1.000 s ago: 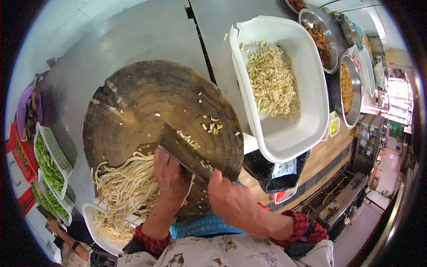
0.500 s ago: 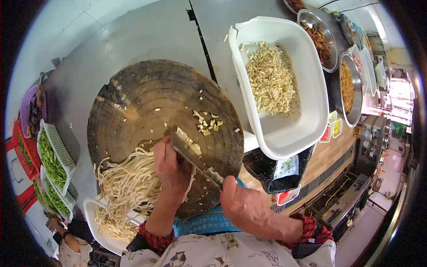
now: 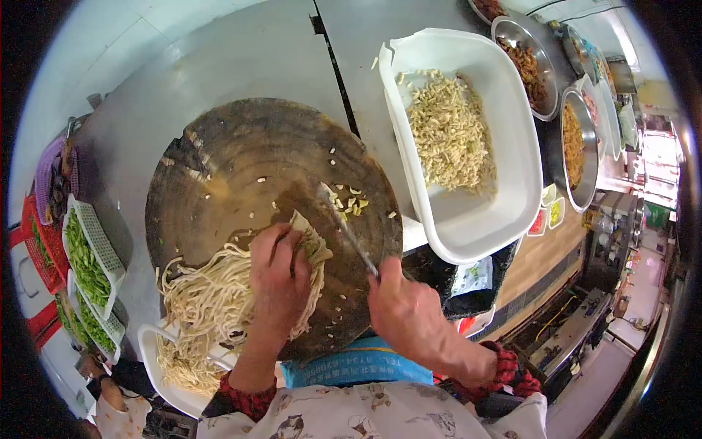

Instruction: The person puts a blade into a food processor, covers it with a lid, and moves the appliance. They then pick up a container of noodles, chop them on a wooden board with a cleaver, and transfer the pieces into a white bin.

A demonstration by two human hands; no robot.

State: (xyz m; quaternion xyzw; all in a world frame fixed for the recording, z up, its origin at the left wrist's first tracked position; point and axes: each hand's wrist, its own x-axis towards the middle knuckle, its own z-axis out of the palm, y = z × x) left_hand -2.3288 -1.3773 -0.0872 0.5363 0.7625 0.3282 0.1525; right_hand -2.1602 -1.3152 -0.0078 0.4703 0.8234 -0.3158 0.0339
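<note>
On the round wooden chopping block [image 3: 241,161] lies a pile of long pale strands [image 3: 208,293]. My left hand [image 3: 280,282] rests at the pile's right side, its fingers curled over a pale bundle [image 3: 313,245] of the strands with a cut end showing. My right hand [image 3: 411,307] is closed round the handle of a cleaver [image 3: 352,238], whose blade stands edge down on the block, a little right of the bundle. Small chopped pieces [image 3: 353,203] lie beyond the blade.
A white tub [image 3: 518,212] with chopped pieces stands right of the block. Metal bowls [image 3: 578,150] of food are farther right. Baskets of greens [image 3: 89,256] stand at left, and a white container [image 3: 150,358] of strands at lower left. Another person's arm [image 3: 110,391] shows there.
The cleaver has moved right, away from my left hand, and its blade has turned steeper. My left hand has shifted slightly, with the bundle's end now exposed.
</note>
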